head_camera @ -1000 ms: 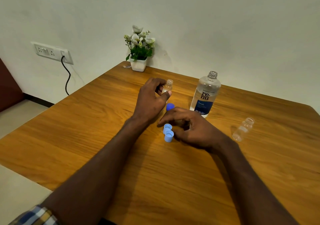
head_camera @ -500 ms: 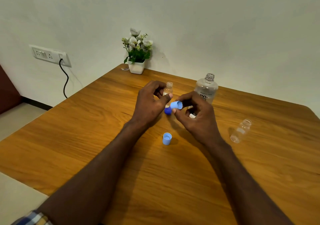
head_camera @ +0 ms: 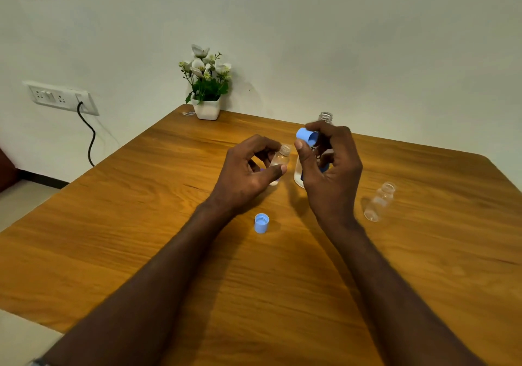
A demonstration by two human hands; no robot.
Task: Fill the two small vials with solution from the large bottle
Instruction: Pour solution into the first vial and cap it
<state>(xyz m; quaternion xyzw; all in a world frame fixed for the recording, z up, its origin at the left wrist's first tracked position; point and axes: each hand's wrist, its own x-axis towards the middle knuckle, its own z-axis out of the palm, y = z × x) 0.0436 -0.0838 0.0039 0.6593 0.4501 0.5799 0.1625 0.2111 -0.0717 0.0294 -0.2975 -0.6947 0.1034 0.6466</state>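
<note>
Above the vial [head_camera: 280,160], perhaps filled: right hand [head_camera: 329,168] with cap [head_camera: 307,136].

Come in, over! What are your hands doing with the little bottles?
Left hand holds open vial. Right hand pinches blue cap. Second vial uncapped. Nothing blocking.

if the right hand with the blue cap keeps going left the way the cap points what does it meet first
Probably the open neck of the vial that the left hand holds. The right hand pinches the cap just right of it and a little higher; depth is unclear.
</note>
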